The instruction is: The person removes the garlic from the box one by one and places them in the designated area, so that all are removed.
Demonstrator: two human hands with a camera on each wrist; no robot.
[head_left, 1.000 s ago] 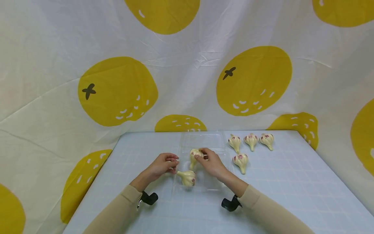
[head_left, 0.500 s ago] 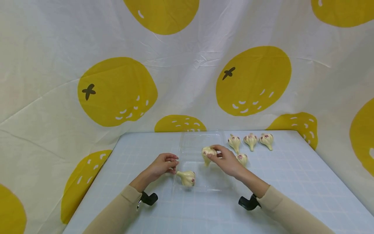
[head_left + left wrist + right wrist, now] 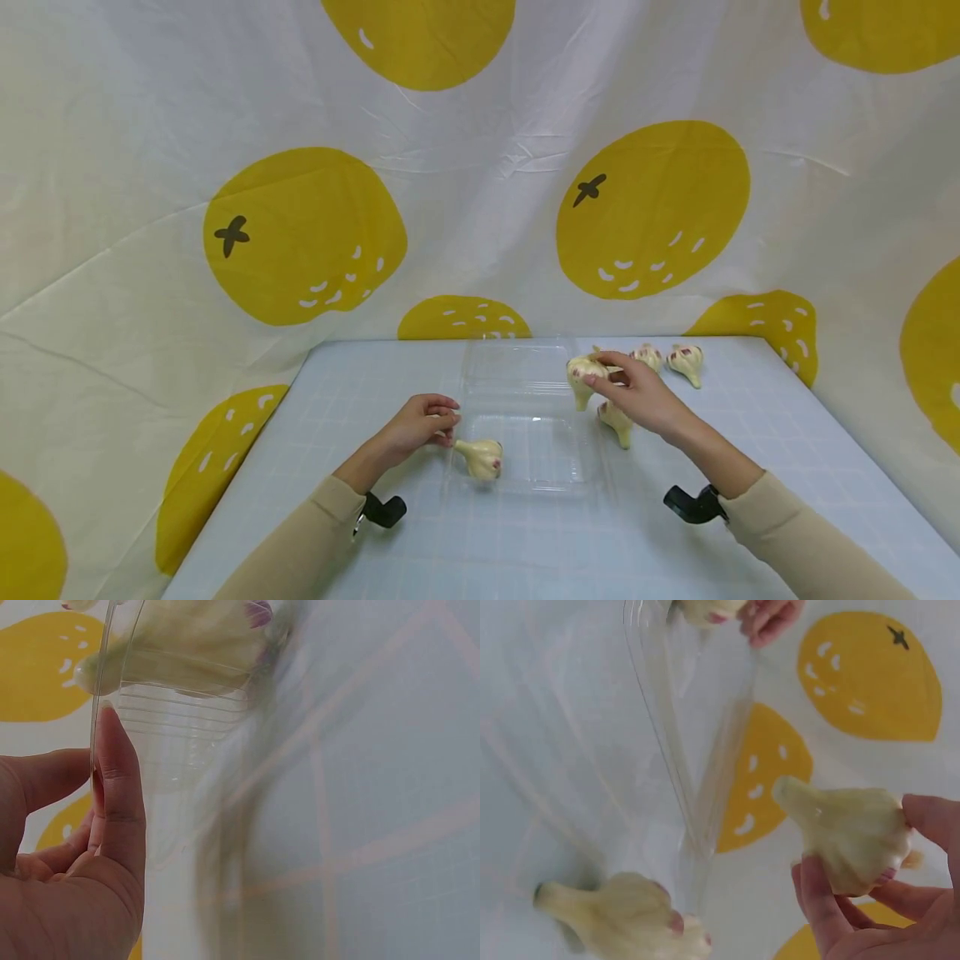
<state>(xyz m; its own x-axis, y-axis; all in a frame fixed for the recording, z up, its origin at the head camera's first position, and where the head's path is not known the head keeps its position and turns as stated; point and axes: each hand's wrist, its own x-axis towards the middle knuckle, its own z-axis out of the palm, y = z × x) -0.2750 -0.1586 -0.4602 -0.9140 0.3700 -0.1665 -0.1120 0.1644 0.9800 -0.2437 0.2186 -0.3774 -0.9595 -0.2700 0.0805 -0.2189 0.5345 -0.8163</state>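
My right hand (image 3: 637, 392) holds a garlic bulb (image 3: 584, 379) between thumb and fingers, above the right side of a clear plastic clamshell container (image 3: 540, 483). In the right wrist view this garlic bulb (image 3: 859, 832) has its stem pointing left. My left hand (image 3: 422, 427) pinches the container's left rim; the left wrist view shows thumb and finger on the thin clear edge (image 3: 96, 735). Another garlic bulb (image 3: 483, 460) lies on its side in the container's near left part. Just right of the container, a garlic bulb (image 3: 617, 425) lies on the table, partly behind my right hand.
More garlic bulbs (image 3: 685, 362) lie at the back right of the table, one mostly hidden behind my right hand. The container's open lid (image 3: 517, 367) lies toward the back. A white curtain (image 3: 480, 208) with yellow fruit prints hangs behind the table (image 3: 480, 550).
My right hand has lifted the garlic bulb from inside the container and carried it right, toward the container's right edge. The left hand stays in place on the rim.
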